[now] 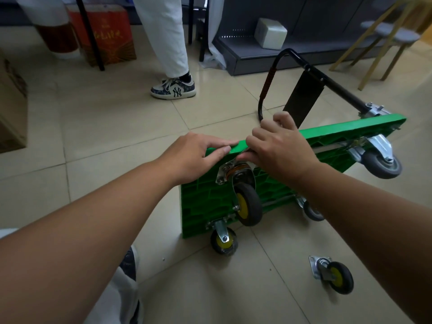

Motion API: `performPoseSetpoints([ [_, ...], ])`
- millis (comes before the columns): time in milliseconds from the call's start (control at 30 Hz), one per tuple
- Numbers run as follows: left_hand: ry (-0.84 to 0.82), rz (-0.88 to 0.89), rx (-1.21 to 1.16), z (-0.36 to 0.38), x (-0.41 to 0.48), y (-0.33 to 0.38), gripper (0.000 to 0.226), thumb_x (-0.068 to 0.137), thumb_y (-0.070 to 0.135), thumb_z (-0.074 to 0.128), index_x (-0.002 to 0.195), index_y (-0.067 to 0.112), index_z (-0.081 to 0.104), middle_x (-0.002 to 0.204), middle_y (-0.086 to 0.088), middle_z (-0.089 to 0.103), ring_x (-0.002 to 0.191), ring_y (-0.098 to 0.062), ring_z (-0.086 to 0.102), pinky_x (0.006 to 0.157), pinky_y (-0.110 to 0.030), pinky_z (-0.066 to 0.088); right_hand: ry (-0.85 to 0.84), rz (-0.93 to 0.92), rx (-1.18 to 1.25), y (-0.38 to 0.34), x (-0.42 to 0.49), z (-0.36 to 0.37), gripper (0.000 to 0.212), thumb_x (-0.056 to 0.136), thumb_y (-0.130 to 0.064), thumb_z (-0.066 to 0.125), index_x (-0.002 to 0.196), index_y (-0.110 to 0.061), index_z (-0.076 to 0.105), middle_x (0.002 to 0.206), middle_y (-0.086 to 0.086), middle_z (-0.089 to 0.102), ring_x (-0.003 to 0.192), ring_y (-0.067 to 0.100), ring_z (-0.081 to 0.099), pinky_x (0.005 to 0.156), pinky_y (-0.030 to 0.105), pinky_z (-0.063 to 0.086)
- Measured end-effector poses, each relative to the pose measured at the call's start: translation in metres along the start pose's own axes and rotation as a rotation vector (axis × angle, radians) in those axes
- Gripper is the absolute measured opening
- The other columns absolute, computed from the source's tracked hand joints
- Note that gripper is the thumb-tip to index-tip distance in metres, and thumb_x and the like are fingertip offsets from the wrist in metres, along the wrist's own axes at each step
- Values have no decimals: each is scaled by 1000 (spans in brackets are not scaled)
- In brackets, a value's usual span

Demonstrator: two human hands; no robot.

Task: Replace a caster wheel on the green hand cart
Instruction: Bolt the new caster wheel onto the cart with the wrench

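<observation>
The green hand cart (205, 202) stands on its side on the tiled floor, underside toward me, its black handle (292, 66) folded out behind. My left hand (198, 153) rests with straight fingers on the cart's top edge. My right hand (278, 146) curls over the same edge, fingers and thumb at the mounting plate of a yellow-hubbed caster (247, 204). Whether the right hand holds a small part is hidden. A second yellow caster (223, 240) sits at the lower corner. A grey caster (379, 160) is at the right end. A loose yellow caster (333, 275) lies on the floor.
A person's leg and patterned sneaker (174, 88) stand on the floor behind the cart. A cardboard box (11, 101) is at the left, a red box (105, 33) at the back, a grey shelf base (268, 54) and wooden stools (385, 36) at the right.
</observation>
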State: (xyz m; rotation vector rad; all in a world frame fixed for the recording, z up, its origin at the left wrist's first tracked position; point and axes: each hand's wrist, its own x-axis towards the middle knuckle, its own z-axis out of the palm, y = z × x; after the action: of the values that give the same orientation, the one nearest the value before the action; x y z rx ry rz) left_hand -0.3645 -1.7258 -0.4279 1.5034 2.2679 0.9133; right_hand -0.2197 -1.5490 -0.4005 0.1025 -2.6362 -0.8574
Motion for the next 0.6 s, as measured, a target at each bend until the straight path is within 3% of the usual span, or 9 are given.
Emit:
performPoseSetpoints([
  [67,9,23,9,2,0,-2,33,105,48,54,136,53,61,135,14,69,83,-5,58,68,-9,39,-84,-52,-66,5,7,-15,54,100,-55,38,80,-12,65,74,7,62,76,27,56,90,42,34],
  [100,8,35,-7,2,-1,-3,33,105,48,54,136,53,61,136,14,69,88,1,61,76,-16,48,-80,-95,-139,7,11,-23,53,101,-53,38,80,-12,63,74,7,62,75,27,56,88,41,34],
  [167,7,50,-39,2,-1,-5,33,105,48,54,137,50,62,137,12,68,116,-7,65,96,-37,55,-43,-211,-296,14,19,-40,42,104,-43,41,80,-13,60,74,7,61,77,27,55,89,40,34],
  [267,-12,60,-49,-1,-1,-5,32,106,44,55,137,45,64,139,10,67,129,-12,61,107,-40,51,-62,-314,-446,14,23,-54,38,102,-27,29,82,-15,60,76,4,60,82,25,55,93,39,37],
  [367,-48,68,-59,-3,-1,-8,33,106,43,55,137,42,65,140,10,67,130,-9,60,109,-36,48,-97,-347,-530,5,29,-54,42,98,-23,24,82,-16,62,76,2,61,82,24,56,93,38,39],
  [500,-62,69,-20,-3,-1,-13,32,107,45,52,134,42,67,134,12,70,124,-9,62,101,-29,48,-105,-379,-545,-1,36,-53,43,95,-18,23,78,-18,62,72,0,60,80,22,56,90,38,32],
  [600,-75,44,-42,-3,-2,-15,32,107,48,50,134,42,67,132,12,71,121,-11,63,103,-36,51,-97,-391,-524,-2,37,-51,46,95,-18,19,80,-18,63,74,-1,61,82,22,57,92,37,37],
])
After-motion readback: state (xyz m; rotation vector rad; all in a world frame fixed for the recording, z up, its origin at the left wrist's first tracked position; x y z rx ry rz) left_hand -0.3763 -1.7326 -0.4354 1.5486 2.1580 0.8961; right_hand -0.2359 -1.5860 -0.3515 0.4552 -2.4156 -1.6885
